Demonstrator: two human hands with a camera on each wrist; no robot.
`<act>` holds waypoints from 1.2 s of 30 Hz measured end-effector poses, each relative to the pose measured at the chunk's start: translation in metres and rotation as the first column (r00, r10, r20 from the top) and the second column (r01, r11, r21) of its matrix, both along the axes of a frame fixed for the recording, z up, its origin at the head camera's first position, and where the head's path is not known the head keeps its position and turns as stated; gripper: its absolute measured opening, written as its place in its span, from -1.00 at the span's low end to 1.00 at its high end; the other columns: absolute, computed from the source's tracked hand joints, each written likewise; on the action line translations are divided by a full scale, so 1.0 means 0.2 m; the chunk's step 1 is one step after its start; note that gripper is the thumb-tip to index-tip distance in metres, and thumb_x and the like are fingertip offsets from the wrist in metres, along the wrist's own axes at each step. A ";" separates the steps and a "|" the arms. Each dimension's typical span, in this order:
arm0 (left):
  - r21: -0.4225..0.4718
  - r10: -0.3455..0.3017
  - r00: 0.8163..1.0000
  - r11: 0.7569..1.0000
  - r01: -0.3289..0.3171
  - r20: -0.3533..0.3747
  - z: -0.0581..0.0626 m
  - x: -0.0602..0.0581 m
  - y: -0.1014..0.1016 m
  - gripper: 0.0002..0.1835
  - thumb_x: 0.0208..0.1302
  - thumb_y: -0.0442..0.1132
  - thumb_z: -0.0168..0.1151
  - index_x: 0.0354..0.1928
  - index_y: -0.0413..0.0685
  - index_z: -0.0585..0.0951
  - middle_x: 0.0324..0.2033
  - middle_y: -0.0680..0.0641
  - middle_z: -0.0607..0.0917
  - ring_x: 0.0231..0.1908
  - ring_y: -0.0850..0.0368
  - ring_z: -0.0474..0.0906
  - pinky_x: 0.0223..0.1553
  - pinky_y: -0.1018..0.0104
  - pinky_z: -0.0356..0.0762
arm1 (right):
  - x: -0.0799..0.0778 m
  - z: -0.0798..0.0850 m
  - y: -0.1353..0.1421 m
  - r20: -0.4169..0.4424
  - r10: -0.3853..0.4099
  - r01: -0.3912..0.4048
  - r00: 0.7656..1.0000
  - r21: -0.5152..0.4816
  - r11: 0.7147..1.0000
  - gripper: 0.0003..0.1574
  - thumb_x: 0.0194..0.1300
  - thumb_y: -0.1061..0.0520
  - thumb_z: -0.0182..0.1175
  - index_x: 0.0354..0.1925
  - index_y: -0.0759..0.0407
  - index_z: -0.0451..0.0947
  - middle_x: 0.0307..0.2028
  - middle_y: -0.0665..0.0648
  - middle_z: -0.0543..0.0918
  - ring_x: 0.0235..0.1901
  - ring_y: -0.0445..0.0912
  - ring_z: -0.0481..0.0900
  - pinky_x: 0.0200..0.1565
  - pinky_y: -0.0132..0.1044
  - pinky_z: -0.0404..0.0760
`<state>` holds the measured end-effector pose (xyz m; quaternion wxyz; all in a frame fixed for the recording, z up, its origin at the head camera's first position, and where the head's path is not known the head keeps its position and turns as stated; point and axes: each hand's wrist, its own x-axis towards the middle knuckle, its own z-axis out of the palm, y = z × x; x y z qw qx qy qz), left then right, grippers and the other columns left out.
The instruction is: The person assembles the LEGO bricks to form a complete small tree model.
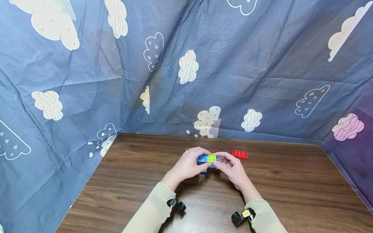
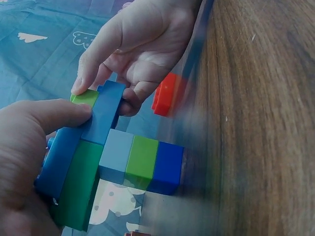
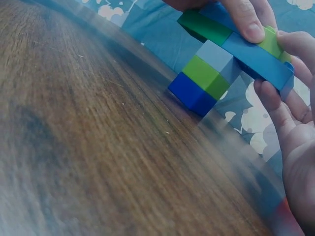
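Both hands hold one toy-brick build between them above the table. My left hand (image 1: pixel 186 165) grips its left end, around a blue brick (image 2: pixel 61 157) and a green brick (image 2: pixel 78 187). My right hand (image 1: pixel 231 167) pinches the right end, where a lime brick (image 1: pixel 211 158) sits on top of a medium-blue brick (image 3: pixel 261 59). Under the build hangs a column of a light-blue brick (image 2: pixel 116 155), another lime brick (image 2: pixel 141 162) and a dark-blue brick (image 2: pixel 167 168). Fingers hide part of the upper bricks.
On the wooden table (image 1: pixel 291 181), a red brick (image 1: pixel 239 154) lies behind my right hand. An orange-brown brick (image 1: pixel 187 149) shows partly behind my left hand. A blue cloud-patterned cloth (image 1: pixel 221 81) hangs around the table's back and sides.
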<state>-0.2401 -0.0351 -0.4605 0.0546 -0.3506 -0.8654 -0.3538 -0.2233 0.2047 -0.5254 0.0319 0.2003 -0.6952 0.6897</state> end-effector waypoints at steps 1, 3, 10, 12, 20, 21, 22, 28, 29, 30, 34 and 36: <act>-0.001 -0.001 1.000 1.000 0.001 -0.004 0.00 0.00 0.00 -0.66 0.44 -0.14 0.51 0.18 0.00 0.74 0.05 0.03 0.77 -0.05 0.21 0.61 0.05 0.34 0.59 | 0.00 0.00 0.00 0.000 -0.001 0.001 1.000 -0.001 1.000 -0.59 0.54 0.34 0.31 0.29 0.40 0.59 -0.06 0.16 0.70 -0.22 -0.15 0.68 -0.10 -0.29 0.76; -0.006 0.000 1.000 1.000 0.000 -0.012 0.01 0.00 0.00 -0.67 0.43 -0.14 0.51 0.17 0.00 0.74 0.05 0.02 0.77 -0.04 0.21 0.62 0.06 0.33 0.59 | 0.00 0.01 0.00 -0.002 -0.003 0.003 1.000 0.000 1.000 -0.59 0.54 0.34 0.31 0.28 0.40 0.59 -0.07 0.16 0.70 -0.23 -0.15 0.68 -0.10 -0.30 0.76; 0.008 -0.008 1.000 1.000 0.009 -0.026 0.00 0.00 0.00 -0.67 0.42 -0.14 0.52 0.15 0.01 0.74 0.04 0.03 0.77 -0.04 0.21 0.62 0.06 0.32 0.59 | 0.01 0.01 -0.01 0.012 -0.017 0.017 1.000 0.002 1.000 -0.59 0.53 0.34 0.33 0.28 0.41 0.60 -0.06 0.17 0.71 -0.21 -0.16 0.69 -0.09 -0.32 0.76; 0.014 -0.011 1.000 1.000 0.011 -0.024 0.00 0.00 0.00 -0.67 0.41 -0.14 0.52 0.16 0.01 0.74 0.03 0.04 0.77 -0.05 0.20 0.61 0.06 0.31 0.58 | 0.01 0.01 -0.01 0.018 -0.020 0.020 1.000 0.000 1.000 -0.58 0.53 0.34 0.33 0.28 0.41 0.59 -0.05 0.17 0.72 -0.21 -0.17 0.69 -0.09 -0.33 0.76; 0.026 -0.015 1.000 1.000 0.016 -0.022 -0.02 -0.01 0.00 -0.67 0.42 -0.13 0.51 0.17 0.03 0.74 0.04 0.05 0.77 -0.06 0.24 0.61 0.03 0.34 0.59 | 0.01 0.00 0.00 0.034 -0.023 0.023 0.999 -0.002 1.000 -0.57 0.54 0.33 0.33 0.29 0.42 0.58 -0.05 0.15 0.72 -0.20 -0.18 0.71 -0.08 -0.34 0.76; 0.026 -0.016 1.000 1.000 0.017 -0.022 -0.02 -0.01 0.00 -0.66 0.43 -0.13 0.51 0.17 0.02 0.74 0.04 0.05 0.77 -0.06 0.24 0.61 0.03 0.34 0.59 | 0.01 0.00 0.00 0.032 -0.024 0.024 0.999 0.000 1.000 -0.57 0.53 0.33 0.33 0.29 0.42 0.58 -0.05 0.15 0.72 -0.20 -0.18 0.71 -0.08 -0.34 0.76; 0.026 -0.018 1.000 0.999 0.018 -0.022 -0.02 -0.01 0.00 -0.66 0.43 -0.13 0.51 0.17 0.02 0.74 0.05 0.05 0.77 -0.05 0.24 0.61 0.04 0.34 0.59 | 0.01 0.00 0.00 0.030 -0.026 0.026 0.999 0.002 1.000 -0.57 0.53 0.33 0.33 0.29 0.42 0.58 -0.06 0.15 0.72 -0.20 -0.18 0.71 -0.08 -0.33 0.76; 0.013 -0.018 1.000 1.000 0.018 -0.005 -0.02 -0.01 0.00 -0.65 0.43 -0.15 0.51 0.19 0.02 0.73 0.07 0.04 0.77 -0.02 0.22 0.62 0.08 0.32 0.59 | 0.01 -0.01 0.00 0.021 -0.029 0.029 0.999 0.008 1.000 -0.57 0.53 0.33 0.33 0.29 0.41 0.58 -0.07 0.15 0.72 -0.20 -0.17 0.71 -0.09 -0.33 0.77; 0.011 -0.016 1.000 1.000 0.016 -0.002 -0.02 -0.01 0.00 -0.65 0.43 -0.15 0.51 0.19 0.02 0.73 0.07 0.05 0.76 -0.02 0.22 0.62 0.08 0.32 0.59 | 0.00 -0.01 0.00 0.020 -0.028 0.028 0.999 0.006 1.000 -0.57 0.53 0.34 0.33 0.29 0.41 0.58 -0.06 0.15 0.72 -0.20 -0.17 0.71 -0.09 -0.33 0.76; 0.010 -0.015 1.000 1.000 0.015 0.001 -0.02 -0.01 0.00 -0.65 0.43 -0.15 0.50 0.19 0.02 0.72 0.07 0.05 0.76 -0.02 0.22 0.61 0.08 0.32 0.59 | 0.00 -0.01 0.00 0.019 -0.026 0.026 0.999 0.005 1.000 -0.56 0.53 0.34 0.33 0.29 0.42 0.58 -0.06 0.15 0.72 -0.20 -0.17 0.71 -0.09 -0.34 0.76; 0.008 -0.013 1.000 1.000 0.013 0.000 -0.02 -0.01 -0.01 -0.65 0.44 -0.15 0.50 0.20 0.02 0.72 0.08 0.05 0.76 -0.02 0.23 0.61 0.08 0.32 0.59 | 0.00 -0.01 0.00 0.015 -0.023 0.022 1.000 0.005 1.000 -0.56 0.52 0.34 0.33 0.30 0.42 0.58 -0.05 0.15 0.73 -0.19 -0.17 0.72 -0.09 -0.36 0.76; 0.011 -0.014 1.000 1.000 0.014 -0.003 -0.02 -0.01 -0.01 -0.64 0.44 -0.14 0.50 0.21 0.02 0.72 0.07 0.05 0.76 -0.02 0.22 0.61 0.08 0.32 0.59 | 0.00 -0.01 0.00 0.014 -0.023 0.023 1.000 0.006 1.000 -0.56 0.52 0.34 0.34 0.30 0.41 0.58 -0.04 0.15 0.72 -0.19 -0.17 0.72 -0.08 -0.36 0.76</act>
